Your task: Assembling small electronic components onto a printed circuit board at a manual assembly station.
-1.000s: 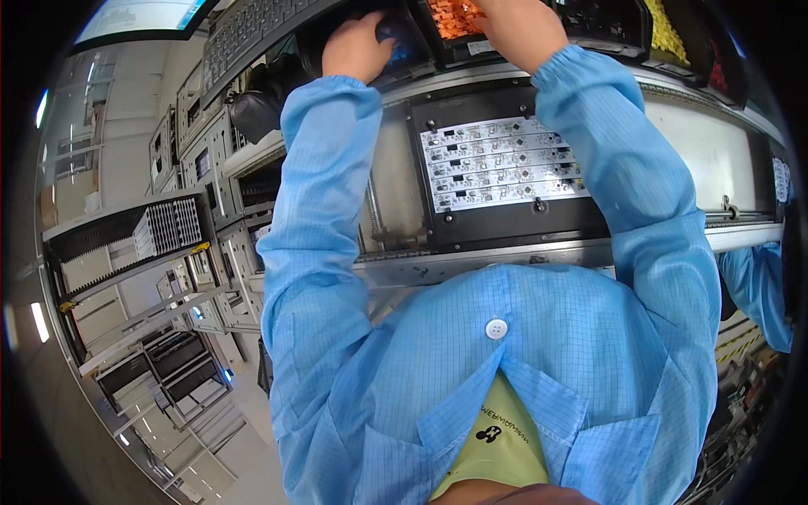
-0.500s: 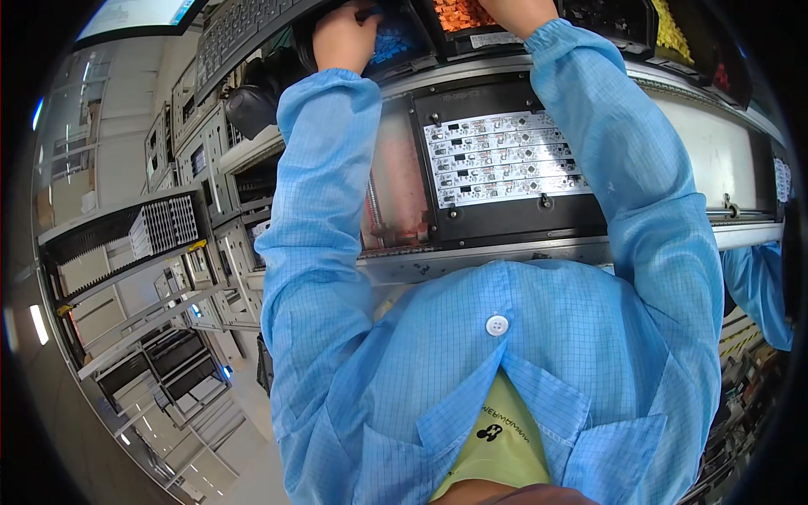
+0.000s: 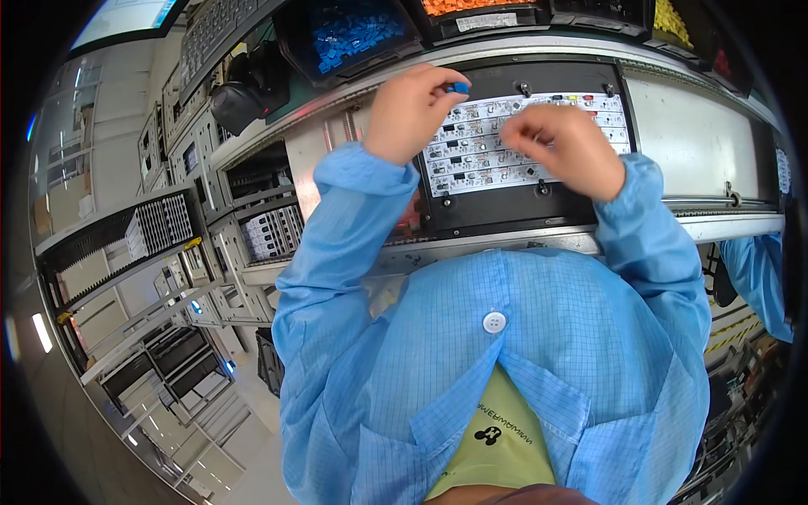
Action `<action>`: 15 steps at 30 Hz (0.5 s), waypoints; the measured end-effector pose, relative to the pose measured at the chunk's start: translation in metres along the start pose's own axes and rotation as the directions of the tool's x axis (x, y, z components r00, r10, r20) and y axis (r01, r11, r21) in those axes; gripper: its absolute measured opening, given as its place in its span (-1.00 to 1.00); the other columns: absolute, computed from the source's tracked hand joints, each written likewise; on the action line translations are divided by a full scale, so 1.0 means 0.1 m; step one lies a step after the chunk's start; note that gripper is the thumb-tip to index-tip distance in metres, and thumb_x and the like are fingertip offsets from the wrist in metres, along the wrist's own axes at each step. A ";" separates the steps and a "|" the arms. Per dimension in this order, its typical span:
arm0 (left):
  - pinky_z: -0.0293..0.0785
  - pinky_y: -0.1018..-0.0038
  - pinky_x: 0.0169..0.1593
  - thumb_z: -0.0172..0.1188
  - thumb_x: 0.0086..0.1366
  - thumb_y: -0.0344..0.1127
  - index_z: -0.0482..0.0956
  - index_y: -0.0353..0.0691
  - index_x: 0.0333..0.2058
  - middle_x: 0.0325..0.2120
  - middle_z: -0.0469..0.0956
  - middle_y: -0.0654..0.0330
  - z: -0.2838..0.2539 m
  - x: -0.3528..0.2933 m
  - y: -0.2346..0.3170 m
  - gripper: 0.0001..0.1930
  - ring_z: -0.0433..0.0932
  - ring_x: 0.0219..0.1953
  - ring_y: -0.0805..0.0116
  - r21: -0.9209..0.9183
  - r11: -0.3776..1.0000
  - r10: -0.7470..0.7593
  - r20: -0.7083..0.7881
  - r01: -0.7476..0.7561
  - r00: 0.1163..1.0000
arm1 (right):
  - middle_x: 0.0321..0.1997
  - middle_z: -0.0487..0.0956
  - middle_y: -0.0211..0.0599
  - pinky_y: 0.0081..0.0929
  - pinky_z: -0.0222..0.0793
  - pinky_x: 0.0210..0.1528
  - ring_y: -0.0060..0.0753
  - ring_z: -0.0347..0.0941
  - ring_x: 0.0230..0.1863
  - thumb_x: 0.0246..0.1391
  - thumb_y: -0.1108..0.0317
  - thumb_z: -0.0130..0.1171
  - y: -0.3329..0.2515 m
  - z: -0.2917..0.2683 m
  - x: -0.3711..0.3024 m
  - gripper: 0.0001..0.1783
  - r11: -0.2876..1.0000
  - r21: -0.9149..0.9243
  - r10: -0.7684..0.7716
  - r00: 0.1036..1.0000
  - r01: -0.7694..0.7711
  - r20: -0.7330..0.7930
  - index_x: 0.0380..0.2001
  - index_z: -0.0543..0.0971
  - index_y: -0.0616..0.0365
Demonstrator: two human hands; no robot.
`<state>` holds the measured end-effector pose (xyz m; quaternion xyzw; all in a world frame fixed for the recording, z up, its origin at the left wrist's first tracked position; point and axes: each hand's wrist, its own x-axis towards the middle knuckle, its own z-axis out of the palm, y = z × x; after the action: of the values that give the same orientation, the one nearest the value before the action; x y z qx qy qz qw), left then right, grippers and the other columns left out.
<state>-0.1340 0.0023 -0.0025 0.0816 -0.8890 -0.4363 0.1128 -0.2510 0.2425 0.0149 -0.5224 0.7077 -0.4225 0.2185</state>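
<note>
My left hand (image 3: 408,111) is pinched on a small blue plastic connector (image 3: 459,87) over the upper left end of the white circuit boards (image 3: 484,177). These long board strips lie side by side in a black carrier frame (image 3: 497,207). Above their middle hovers my right hand (image 3: 574,150), fingertips drawn together; they are slightly blurred, and what they hold, if anything, I cannot make out. At the top board's right end sit small yellow and red parts (image 3: 581,98).
Beyond the rail stand black bins of blue connectors (image 3: 358,40), orange pieces (image 3: 475,5) and yellow pieces (image 3: 671,25). A keyboard (image 3: 220,34) and a black scanner-like device (image 3: 240,105) are at upper left. Another person's blue sleeve (image 3: 757,282) shows at right.
Both hands have come back from the bins to above the boards. A blue connector now shows in my left fingertips; the right hand has left the orange bin's side.
</note>
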 end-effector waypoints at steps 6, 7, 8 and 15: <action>0.58 0.21 -0.12 0.44 0.22 -0.29 0.79 -0.06 -0.13 -0.26 0.69 0.19 0.09 0.01 0.04 -0.77 0.67 -0.16 0.10 0.340 0.935 0.099 0.009 -0.096 0.995 | -0.24 0.71 -0.25 -0.23 0.59 -0.20 -0.06 0.66 -0.23 0.11 0.42 0.38 -0.20 0.22 -0.25 -0.90 0.981 -0.177 -0.065 0.992 0.084 0.111 -0.28 0.72 0.13; 0.58 0.21 -0.12 0.44 0.22 -0.29 0.79 -0.06 -0.13 -0.26 0.69 0.19 0.09 0.00 0.05 -0.77 0.67 -0.16 0.10 0.340 0.935 0.098 0.012 -0.097 0.995 | -0.23 0.71 -0.27 -0.24 0.60 -0.19 -0.08 0.67 -0.22 0.10 0.42 0.39 -0.20 0.23 -0.26 -0.90 0.980 -0.174 -0.077 0.987 0.101 0.139 -0.28 0.72 0.13; 0.58 0.23 -0.11 0.44 0.22 -0.29 0.79 -0.04 -0.12 -0.26 0.68 0.20 0.08 0.00 0.05 -0.77 0.67 -0.15 0.11 0.331 0.940 0.083 0.012 -0.082 0.996 | -0.22 0.71 -0.29 -0.26 0.60 -0.19 -0.09 0.67 -0.22 0.10 0.42 0.39 -0.20 0.24 -0.27 -0.90 0.978 -0.170 -0.090 0.982 0.118 0.168 -0.29 0.72 0.13; 0.58 0.24 -0.08 0.47 0.17 -0.29 0.82 -0.04 -0.17 -0.26 0.68 0.24 0.12 0.03 0.08 -0.78 0.64 -0.14 0.13 0.354 0.922 0.180 -0.028 -0.158 0.983 | -0.27 0.71 -0.29 -0.31 0.60 -0.22 -0.15 0.67 -0.25 0.08 0.42 0.43 -0.13 0.17 -0.21 -0.90 0.990 -0.053 -0.121 0.986 0.128 0.117 -0.32 0.74 0.14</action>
<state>-0.1404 0.0154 -0.0028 0.0365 -0.9522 -0.2572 0.1604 -0.2233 0.2544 0.0139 -0.5951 0.6726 -0.3833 0.2158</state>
